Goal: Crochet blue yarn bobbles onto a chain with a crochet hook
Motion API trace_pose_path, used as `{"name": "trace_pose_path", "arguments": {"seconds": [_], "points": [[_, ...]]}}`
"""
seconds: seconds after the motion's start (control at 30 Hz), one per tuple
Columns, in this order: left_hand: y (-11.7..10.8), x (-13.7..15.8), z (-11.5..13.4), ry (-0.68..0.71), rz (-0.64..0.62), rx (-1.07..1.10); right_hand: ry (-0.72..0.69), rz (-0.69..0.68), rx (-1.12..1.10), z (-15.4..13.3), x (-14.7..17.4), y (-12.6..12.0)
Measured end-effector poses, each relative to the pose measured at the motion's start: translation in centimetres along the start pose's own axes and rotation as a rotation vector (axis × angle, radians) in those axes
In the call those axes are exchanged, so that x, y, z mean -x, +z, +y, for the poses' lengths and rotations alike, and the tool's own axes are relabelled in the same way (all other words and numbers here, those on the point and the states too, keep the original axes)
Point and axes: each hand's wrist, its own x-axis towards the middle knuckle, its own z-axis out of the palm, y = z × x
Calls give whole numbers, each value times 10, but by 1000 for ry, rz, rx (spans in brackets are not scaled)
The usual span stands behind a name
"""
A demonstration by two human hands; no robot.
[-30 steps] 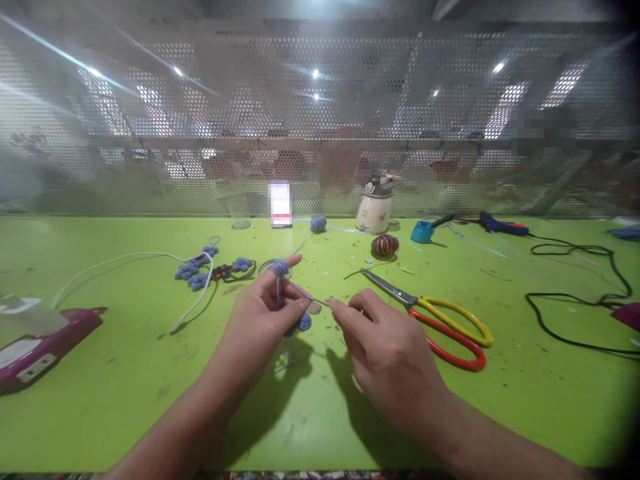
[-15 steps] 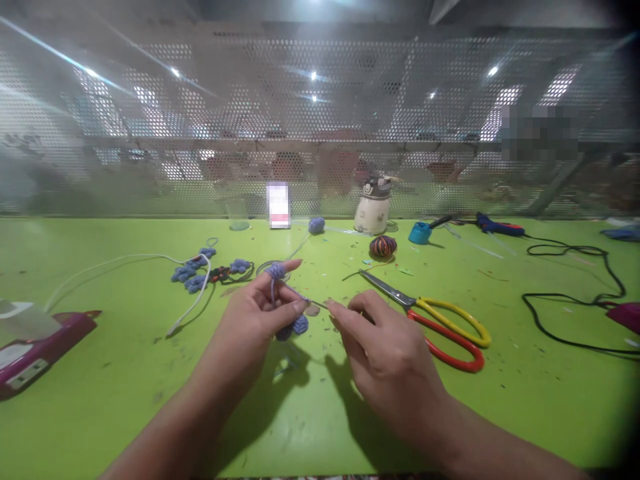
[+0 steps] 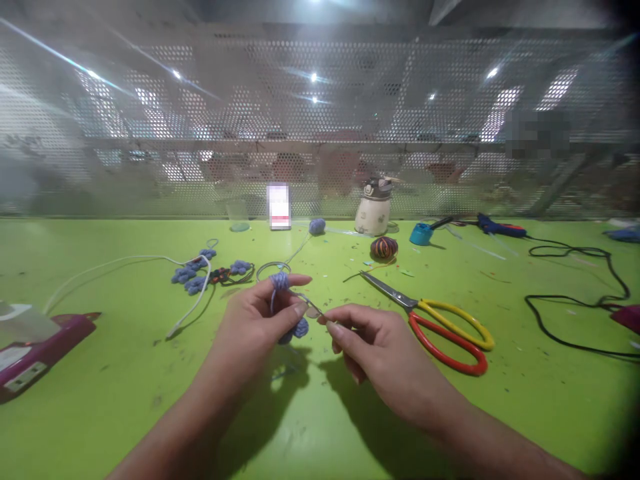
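Observation:
My left hand (image 3: 270,313) pinches a small blue-purple crochet piece (image 3: 300,328) between thumb and fingers. Blue-purple yarn (image 3: 280,281) is wound round its raised index finger, which points to the right. A strand runs back from there to a small yarn ball (image 3: 317,227) at the rear of the table. In my right hand (image 3: 370,340), thumb and index finger close on a thin crochet hook (image 3: 316,309), whose tip reaches the yarn by my left thumb. Scissors (image 3: 425,317) with one yellow and one red handle lie open just beyond my right hand.
Finished blue crochet pieces (image 3: 195,275) lie at left beneath a white cable (image 3: 120,260). A purple power strip (image 3: 55,347) is at far left. Behind stand a lit phone (image 3: 279,207), a bottle (image 3: 373,210), multicoloured yarn (image 3: 384,249), blue tape (image 3: 421,233) and a glue gun (image 3: 500,227).
My right hand has turned and dropped slightly, its fingers now more tucked under the hook. The hook slants more steeply. My left index finger has moved a little down and right.

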Motion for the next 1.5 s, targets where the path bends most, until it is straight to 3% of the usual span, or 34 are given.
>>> {"name": "trace_pose_path", "arguments": {"seconds": [0.07,0.27,0.43,0.63,0.77,0.9,0.97,1.17,1.33,1.5], "points": [[2,1,2,21,4,8,-60,40,60,1,0,0],[3,2,2,39,-10,35,-497,225,446,11,2,-2],[3,1,2,12,-2,39,-605,292,713,14,3,-1],[2,1,2,-2,3,91,-705,347,817,17,7,-1],[0,0,2,-38,6,143,-632,309,645,14,5,-2],[0,-3,1,-73,-16,179,-255,104,295,5,-1,-3],[0,-3,0,-70,-12,152,-183,55,255,3,-2,-3],[2,0,0,4,31,45,-614,304,750,13,4,-3],[3,0,-1,-9,34,57,-779,456,1032,15,6,0],[3,-3,4,-91,25,161,-867,504,1088,11,4,1]]}}
